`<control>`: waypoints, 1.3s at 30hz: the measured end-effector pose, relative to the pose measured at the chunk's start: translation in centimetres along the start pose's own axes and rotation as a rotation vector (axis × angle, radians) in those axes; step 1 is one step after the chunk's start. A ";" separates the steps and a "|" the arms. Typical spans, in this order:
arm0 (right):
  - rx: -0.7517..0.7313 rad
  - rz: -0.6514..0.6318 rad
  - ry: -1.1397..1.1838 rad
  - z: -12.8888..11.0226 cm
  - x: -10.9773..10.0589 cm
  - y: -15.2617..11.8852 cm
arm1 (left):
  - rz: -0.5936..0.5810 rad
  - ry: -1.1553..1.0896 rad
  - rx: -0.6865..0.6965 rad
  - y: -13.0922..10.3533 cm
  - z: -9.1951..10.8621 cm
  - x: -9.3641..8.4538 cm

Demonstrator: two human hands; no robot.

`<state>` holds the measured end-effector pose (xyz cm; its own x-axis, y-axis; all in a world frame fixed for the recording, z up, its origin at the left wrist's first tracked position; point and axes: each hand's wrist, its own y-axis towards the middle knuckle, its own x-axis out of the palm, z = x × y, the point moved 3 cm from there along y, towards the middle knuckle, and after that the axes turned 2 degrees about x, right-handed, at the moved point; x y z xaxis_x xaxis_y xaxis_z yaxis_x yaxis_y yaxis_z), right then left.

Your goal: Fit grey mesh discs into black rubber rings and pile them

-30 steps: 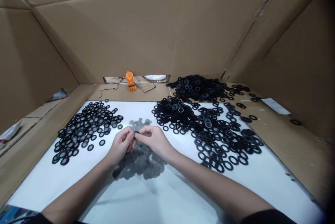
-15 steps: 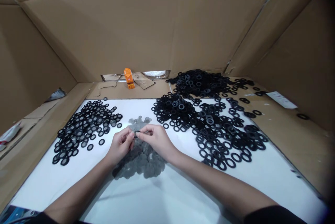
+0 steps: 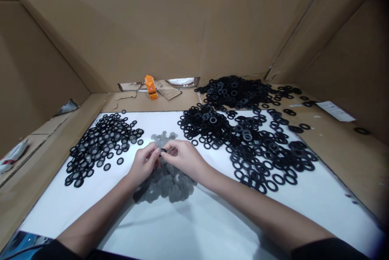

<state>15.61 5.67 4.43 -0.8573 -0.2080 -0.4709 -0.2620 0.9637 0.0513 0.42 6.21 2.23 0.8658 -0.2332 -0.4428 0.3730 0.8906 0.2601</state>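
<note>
Between the fingertips of both hands is a small black rubber ring (image 3: 163,150). My left hand (image 3: 146,162) pinches its left side, and my right hand (image 3: 184,158) pinches its right side. Fingers hide most of the ring, so I cannot tell whether a disc sits in it. Below the hands lies a heap of thin grey mesh-like discs (image 3: 170,185), partly covered by them. To the left is a pile of black rings with grey discs inside (image 3: 100,142). On the right spreads a big pile of open black rings (image 3: 258,150).
A white board (image 3: 219,219) forms the work surface, with cardboard walls (image 3: 146,25) around it. Another heap of black rings (image 3: 237,90) sits at the back. An orange box (image 3: 150,87) stands by a slot. A white-and-red tube (image 3: 13,155) lies left, a white label (image 3: 335,111) right.
The whole view has shifted slightly. Both hands stay together around the black rubber ring, with only a small shift of the fingers.
</note>
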 end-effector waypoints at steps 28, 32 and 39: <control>0.020 -0.123 0.160 -1.0 -0.3 -0.1 | 0.057 0.092 0.056 -0.8 0.8 -0.7; 0.069 -0.185 0.177 -0.6 -0.4 0.0 | 0.039 0.130 0.060 -0.7 0.8 -0.8; 0.193 -0.197 0.585 0.4 0.2 0.4 | 0.116 0.026 0.000 -0.6 0.7 -0.5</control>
<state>15.51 6.05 4.00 -0.9156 -0.3879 0.1055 -0.4010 0.8997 -0.1721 0.00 5.55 2.91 0.8944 -0.1181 -0.4314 0.2704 0.9111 0.3111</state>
